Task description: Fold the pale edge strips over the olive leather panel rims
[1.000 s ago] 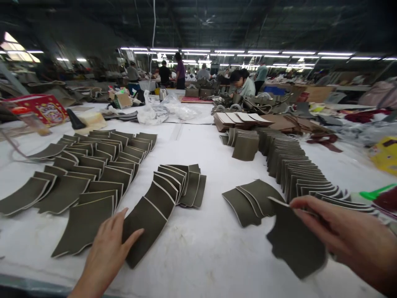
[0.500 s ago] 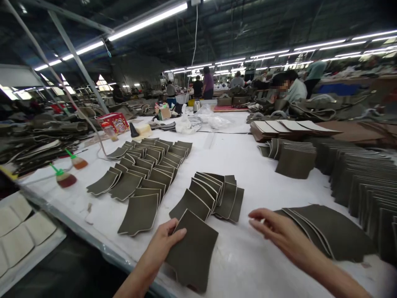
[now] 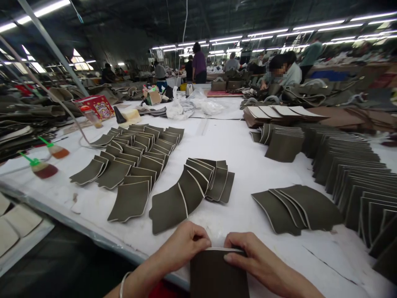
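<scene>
Low in front of me, at the near edge of the table, both hands hold a dark olive, leather-like panel (image 3: 218, 275) with a pale top edge. My left hand (image 3: 186, 244) pinches its upper left corner with closed fingers. My right hand (image 3: 252, 256) grips the upper right part, thumb on the near face and fingers behind. The panel's lower part is cut off by the frame. Just beyond lies a fanned row of similar panels (image 3: 169, 209). Another small overlapping pile of panels (image 3: 313, 207) is to the right of my right hand.
Several overlapping rows of panels (image 3: 128, 200) cover the left side. Long stacked rows (image 3: 350, 174) stand at right. Two green-tipped bottles (image 3: 43, 169) sit at the left edge. Plastic bags (image 3: 201, 103) lie farther back. Co-workers (image 3: 200, 64) are in the background.
My right hand has moved left from beside the right pile and now grips a panel. My left hand has come nearer me, beside it. The view has shifted right and downward.
</scene>
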The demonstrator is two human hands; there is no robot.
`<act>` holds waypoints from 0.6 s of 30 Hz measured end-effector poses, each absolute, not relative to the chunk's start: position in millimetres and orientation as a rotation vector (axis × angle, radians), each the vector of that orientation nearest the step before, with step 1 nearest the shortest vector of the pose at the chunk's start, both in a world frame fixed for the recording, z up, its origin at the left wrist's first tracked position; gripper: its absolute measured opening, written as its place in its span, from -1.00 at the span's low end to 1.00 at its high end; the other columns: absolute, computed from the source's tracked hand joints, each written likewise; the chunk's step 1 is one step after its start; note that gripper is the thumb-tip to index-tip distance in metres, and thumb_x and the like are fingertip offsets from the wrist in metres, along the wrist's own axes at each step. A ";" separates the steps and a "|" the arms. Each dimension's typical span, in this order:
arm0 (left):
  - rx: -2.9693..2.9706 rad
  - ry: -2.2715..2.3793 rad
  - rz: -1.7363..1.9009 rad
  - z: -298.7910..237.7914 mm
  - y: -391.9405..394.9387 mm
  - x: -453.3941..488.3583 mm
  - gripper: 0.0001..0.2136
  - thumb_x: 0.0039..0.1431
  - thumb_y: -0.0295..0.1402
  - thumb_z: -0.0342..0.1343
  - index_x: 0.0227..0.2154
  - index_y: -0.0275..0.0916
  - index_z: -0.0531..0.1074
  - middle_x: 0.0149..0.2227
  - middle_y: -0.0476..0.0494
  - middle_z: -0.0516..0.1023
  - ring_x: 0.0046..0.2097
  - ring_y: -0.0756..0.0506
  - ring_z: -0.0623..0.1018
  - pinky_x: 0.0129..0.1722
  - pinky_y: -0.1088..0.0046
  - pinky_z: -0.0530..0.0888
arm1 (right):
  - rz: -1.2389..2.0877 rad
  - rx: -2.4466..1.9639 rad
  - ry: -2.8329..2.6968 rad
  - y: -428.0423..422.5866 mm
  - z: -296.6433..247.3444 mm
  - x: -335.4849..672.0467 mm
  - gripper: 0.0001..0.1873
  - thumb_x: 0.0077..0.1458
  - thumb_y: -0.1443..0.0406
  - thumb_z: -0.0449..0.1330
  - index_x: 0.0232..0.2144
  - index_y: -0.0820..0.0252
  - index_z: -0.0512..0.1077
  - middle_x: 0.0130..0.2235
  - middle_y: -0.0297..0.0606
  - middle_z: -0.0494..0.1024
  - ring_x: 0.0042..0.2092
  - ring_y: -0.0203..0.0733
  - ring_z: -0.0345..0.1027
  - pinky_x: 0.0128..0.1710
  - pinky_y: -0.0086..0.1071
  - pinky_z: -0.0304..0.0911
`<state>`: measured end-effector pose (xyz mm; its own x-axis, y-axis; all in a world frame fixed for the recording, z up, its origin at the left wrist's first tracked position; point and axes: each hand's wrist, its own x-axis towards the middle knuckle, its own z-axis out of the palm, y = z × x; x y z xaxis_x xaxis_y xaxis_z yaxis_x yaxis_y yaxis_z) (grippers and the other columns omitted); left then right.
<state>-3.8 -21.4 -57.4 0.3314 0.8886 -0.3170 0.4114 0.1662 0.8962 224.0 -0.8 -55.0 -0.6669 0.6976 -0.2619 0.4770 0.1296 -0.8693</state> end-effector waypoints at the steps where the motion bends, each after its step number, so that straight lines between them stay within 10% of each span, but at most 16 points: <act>1: 1.457 1.246 0.464 -55.6 -18.5 -3.4 -0.83 0.01 -0.37 0.06 -0.59 -0.34 0.44 -0.62 0.09 0.18 -0.50 0.05 0.18 -0.52 0.52 0.08 | 1.539 -1.180 -2.215 -1.6 -54.9 223.0 -0.77 0.14 0.16 0.15 -0.47 0.17 0.33 -0.45 -0.41 0.33 -0.35 -0.21 0.19 -0.40 -0.39 0.02; 18: 1.063 1.036 0.278 -57.9 -4.2 -13.2 -0.77 -0.25 -0.24 0.23 -0.57 -0.34 0.52 -0.63 0.03 0.37 -0.56 0.07 0.28 -0.49 0.52 0.26 | 0.705 -0.957 -2.483 -26.0 -58.6 199.8 -0.73 0.03 0.49 0.30 -0.26 0.07 0.41 -0.24 -0.31 0.44 -0.20 -0.06 0.23 -0.23 -0.23 0.06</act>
